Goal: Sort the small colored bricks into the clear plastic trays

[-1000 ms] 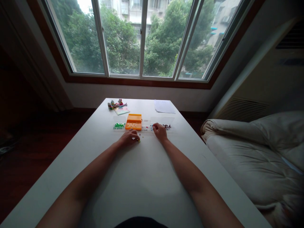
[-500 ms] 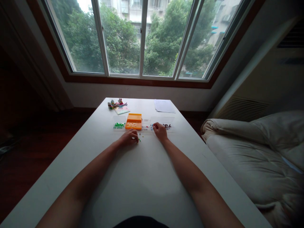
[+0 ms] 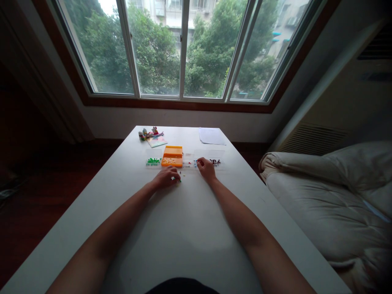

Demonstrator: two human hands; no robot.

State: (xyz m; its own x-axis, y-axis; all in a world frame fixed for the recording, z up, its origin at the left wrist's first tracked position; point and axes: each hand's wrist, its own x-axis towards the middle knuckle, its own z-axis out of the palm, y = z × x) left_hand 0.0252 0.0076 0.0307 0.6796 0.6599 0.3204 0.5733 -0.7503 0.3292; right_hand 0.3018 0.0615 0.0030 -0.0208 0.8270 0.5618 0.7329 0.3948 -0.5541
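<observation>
My left hand (image 3: 167,177) rests low over the white table, its fingers curled and close together around tiny green and pale pieces. Whatever its fingertips grip is too small to make out. A few loose bits (image 3: 184,175) lie just right of it. My right hand (image 3: 206,168) is at the front of a clear compartment box (image 3: 222,154), thumb and fingers pinched together; what they hold is hidden. Dark brown pieces (image 3: 216,162) lie in the box beside that hand. Between the hands stands an opened orange case (image 3: 173,155) with small pale orange pieces inside.
Green pieces (image 3: 153,161) fill a clear compartment left of the orange case. Small built figures (image 3: 145,133) and a pastel card (image 3: 157,141) are at the table's far left, paper sheets (image 3: 212,136) at the far right. A covered couch (image 3: 318,188) stands to the right.
The fingers of my left hand have stretched slightly right and forward over the small pieces on the table. My right hand has stayed at the compartment box.
</observation>
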